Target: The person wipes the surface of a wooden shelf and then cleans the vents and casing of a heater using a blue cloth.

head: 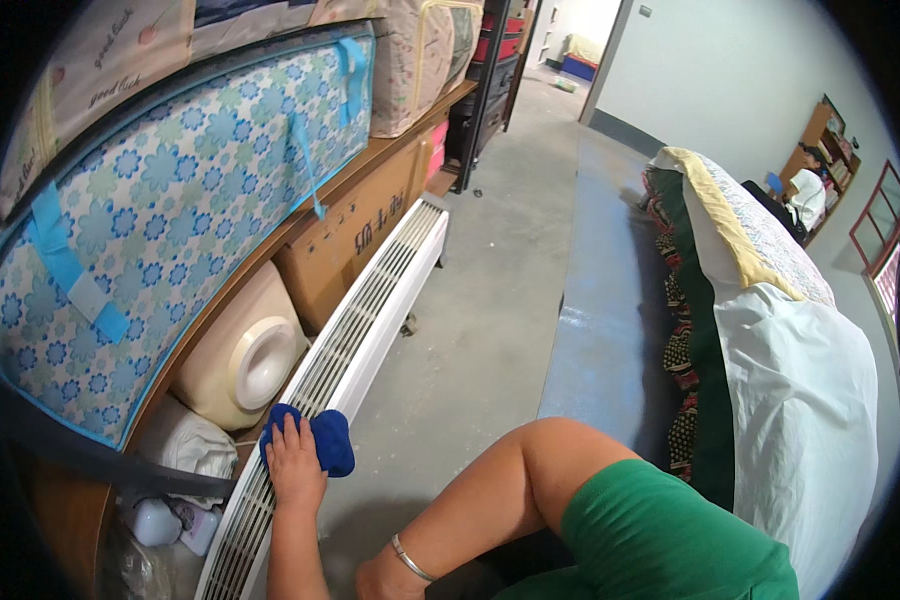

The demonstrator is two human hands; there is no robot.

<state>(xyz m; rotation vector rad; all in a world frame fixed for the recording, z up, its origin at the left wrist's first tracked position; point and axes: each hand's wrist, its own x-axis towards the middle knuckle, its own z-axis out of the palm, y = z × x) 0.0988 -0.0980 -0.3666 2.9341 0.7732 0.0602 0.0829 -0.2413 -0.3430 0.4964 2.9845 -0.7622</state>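
My left hand [294, 459] lies over a folded dark blue cloth [333, 444], its fingers extended across the fabric. Beneath them is the slatted top grille of a long, low white heater or vent unit [390, 300], which runs diagonally from the lower left towards the shelving. At the bottom edge, my right hand [384, 579] is only partly visible, just beyond a silver bangle [412, 559] on the wrist; its fingers are hidden. The right arm is bent and has a green short sleeve [667, 532].
On the left, a wooden shelf [270, 244] carries a blue floral storage bag [187, 195]. Below stand a cream plastic container [225, 360], a cardboard box [345, 240] and white cloth [187, 446]. Right is a bed with white bedding [802, 390]; a person [806, 196] sits beyond it.
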